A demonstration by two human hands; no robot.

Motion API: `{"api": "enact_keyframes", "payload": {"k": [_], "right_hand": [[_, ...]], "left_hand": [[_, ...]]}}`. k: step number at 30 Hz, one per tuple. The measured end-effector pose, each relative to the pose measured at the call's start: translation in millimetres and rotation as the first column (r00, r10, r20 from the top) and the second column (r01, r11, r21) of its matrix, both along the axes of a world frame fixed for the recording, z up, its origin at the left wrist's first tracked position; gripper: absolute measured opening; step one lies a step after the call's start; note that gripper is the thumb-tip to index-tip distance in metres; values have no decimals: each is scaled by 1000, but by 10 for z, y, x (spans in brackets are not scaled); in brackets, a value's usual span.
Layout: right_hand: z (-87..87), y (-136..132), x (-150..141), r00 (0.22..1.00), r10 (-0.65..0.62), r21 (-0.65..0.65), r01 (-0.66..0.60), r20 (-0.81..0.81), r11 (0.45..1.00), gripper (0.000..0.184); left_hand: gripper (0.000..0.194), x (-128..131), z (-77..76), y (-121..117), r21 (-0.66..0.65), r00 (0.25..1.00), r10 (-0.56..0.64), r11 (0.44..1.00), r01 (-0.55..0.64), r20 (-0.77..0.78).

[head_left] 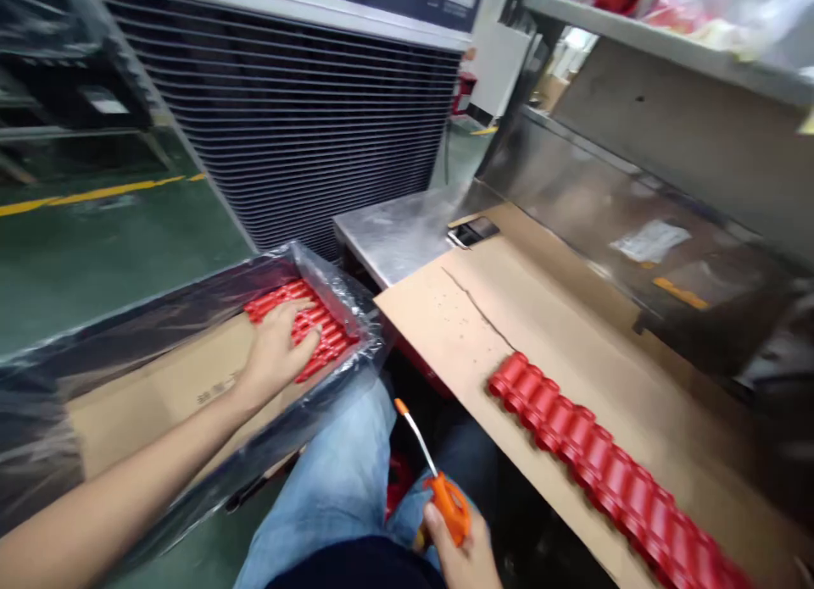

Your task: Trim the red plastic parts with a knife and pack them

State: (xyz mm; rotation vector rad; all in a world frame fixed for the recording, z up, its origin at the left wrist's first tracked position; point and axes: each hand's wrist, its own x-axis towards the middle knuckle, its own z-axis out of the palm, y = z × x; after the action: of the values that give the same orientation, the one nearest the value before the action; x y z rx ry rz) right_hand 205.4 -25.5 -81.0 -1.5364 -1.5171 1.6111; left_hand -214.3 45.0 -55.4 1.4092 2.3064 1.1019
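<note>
My left hand (280,339) reaches into a plastic-lined box (158,309) and rests on a row of red cylindrical parts (324,326) at its far end. Its thumb and fingers are apart, and the fingertips lie over the parts. An orange air blow gun (450,508) with a thin metal nozzle and orange tip is gripped in my right hand (461,551), above my lap. The nozzle points up and away from me. To the right, a long line of red ribbed parts (591,453) lies side by side on a cardboard-covered bench.
Cardboard (483,292) covers the bench, with a thin dark strip lying on it and a phone (472,231) at the far corner. A metal surface (400,225) adjoins it. Beyond stands a large dark louvred unit (305,106). A loaded shelf (674,42) overhangs the right side.
</note>
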Motion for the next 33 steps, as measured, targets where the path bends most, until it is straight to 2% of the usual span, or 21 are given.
{"api": "enact_keyframes", "payload": {"k": [1, 3, 5, 7, 10, 13, 17, 19, 22, 26, 30, 32, 33], "right_hand": [[16, -14, 2, 999, 31, -6, -31, -22, 999, 75], [44, -32, 31, 997, 66, 7, -66, -45, 998, 76], [51, -44, 102, 998, 28, 13, -27, -49, 1000, 71], [39, -72, 205, 998, -25, 3, 25, -64, 1000, 65], [-2, -161, 365, 991, -87, -19, 86, -102, 996, 60], [-61, -249, 492, 982, -137, -32, 134, -129, 990, 58], [-138, -285, 597, 973, -155, -47, 150, -170, 988, 52], [-167, -281, 630, 969, -157, -60, 148, -189, 987, 49], [-199, -272, 664, 963, -152, -113, 130, -223, 985, 47], [-214, -258, 700, 954, -151, -172, 108, -259, 979, 44], [-193, -237, 722, 953, -164, -183, 119, -254, 976, 36], [-177, -226, 719, 956, -157, -177, 115, -246, 978, 31], [-171, -220, 713, 959, -151, -171, 111, -242, 979, 29]], "left_hand": [[51, 227, 193, 142, 66, 995, -102, 993, 102, 0], [49, 805, 504, 435, 148, 946, -325, 935, 323, -5], [56, 1463, 708, 713, 157, 858, -513, 845, 511, -29], [74, 2097, 817, 968, 86, 779, -623, 775, 626, -69], [103, 2830, 873, 1284, -104, 728, -672, 741, 664, -138], [111, 3228, 892, 1469, -300, 708, -679, 728, 616, -193], [93, 3439, 933, 1504, -495, 666, -711, 673, 550, -227], [86, 3490, 958, 1486, -552, 647, -724, 650, 522, -240], [86, 3513, 1000, 1473, -599, 619, -744, 622, 504, -252], [84, 3367, 1068, 1506, -639, 533, -806, 555, 533, -256], [75, 3084, 1137, 1556, -674, 380, -896, 429, 601, -231], [81, 2979, 1156, 1558, -665, 323, -923, 375, 645, -207], [90, 2949, 1162, 1551, -654, 330, -921, 381, 653, -208]]}}
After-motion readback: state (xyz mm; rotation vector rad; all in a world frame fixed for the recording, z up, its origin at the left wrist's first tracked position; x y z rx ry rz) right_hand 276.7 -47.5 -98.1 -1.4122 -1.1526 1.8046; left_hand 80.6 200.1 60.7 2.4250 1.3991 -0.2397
